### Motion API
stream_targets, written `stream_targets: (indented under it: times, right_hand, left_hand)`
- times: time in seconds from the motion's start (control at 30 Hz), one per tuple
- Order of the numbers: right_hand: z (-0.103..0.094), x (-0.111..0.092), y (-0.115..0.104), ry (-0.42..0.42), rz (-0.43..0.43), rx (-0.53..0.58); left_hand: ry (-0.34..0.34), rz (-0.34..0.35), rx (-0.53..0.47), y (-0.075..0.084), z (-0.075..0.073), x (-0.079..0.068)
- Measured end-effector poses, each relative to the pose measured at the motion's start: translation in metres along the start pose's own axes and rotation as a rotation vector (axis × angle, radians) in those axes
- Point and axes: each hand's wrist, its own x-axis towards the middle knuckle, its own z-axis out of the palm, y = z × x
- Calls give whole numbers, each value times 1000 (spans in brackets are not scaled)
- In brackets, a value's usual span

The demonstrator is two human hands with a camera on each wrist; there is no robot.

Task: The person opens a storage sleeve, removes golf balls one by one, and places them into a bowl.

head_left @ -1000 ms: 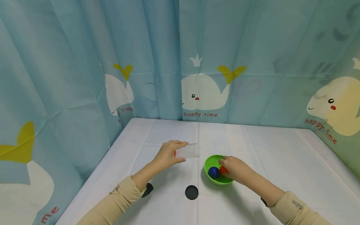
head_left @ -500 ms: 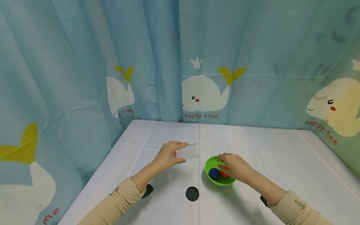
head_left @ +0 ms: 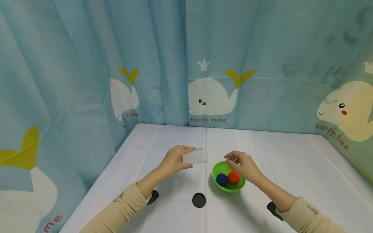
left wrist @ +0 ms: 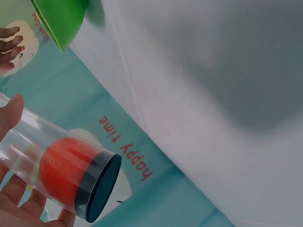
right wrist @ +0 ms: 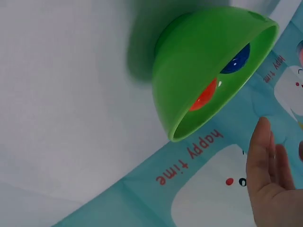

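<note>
My left hand (head_left: 173, 160) grips a clear plastic tube (head_left: 196, 156) that lies on its side in the air, its uncapped end toward the bowl. Inside its far end, against a black cap (left wrist: 102, 184), sits a red ball (left wrist: 66, 168). A green bowl (head_left: 221, 168) stands on the table with a blue ball (head_left: 222, 179) and an orange-red ball (head_left: 233, 177) side by side in it. Above the bowl's right rim is my right hand (head_left: 243, 164), its fingers loosely bent and nothing between them. In the right wrist view its fingers (right wrist: 260, 151) are apart from the bowl.
A round black lid (head_left: 199, 200) lies flat on the white table (head_left: 279, 161), in front of the bowl and to its left. Behind the table and along its sides hangs a blue curtain (head_left: 163, 48) printed with whales.
My right hand has let go of the orange-red ball and risen out of the bowl. That ball now rests beside the blue one. The left hand and the tube stay in place.
</note>
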Motion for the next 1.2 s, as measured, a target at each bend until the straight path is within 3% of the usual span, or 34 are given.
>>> stream_targets:
  times: [0.23,0.37,0.77,1.03,1.2]
  right_hand:
    - [0,2,-5,-4,266,366]
    - [-2,2,-7,-36,349,518]
    - [-4,6,-8,-217,476,944]
    - [3,9,-9,-316,503,1069]
    - [7,9,-12,-315,516,1098]
  left_hand:
    - [-2,3,-4,-1,0,1]
    - [-12,-2,-13,-1,0,1]
    - [-13,-6,-5,1,0,1]
    - [-14,-4,3,0,1,2]
    - [-10,11,12,2,3,3]
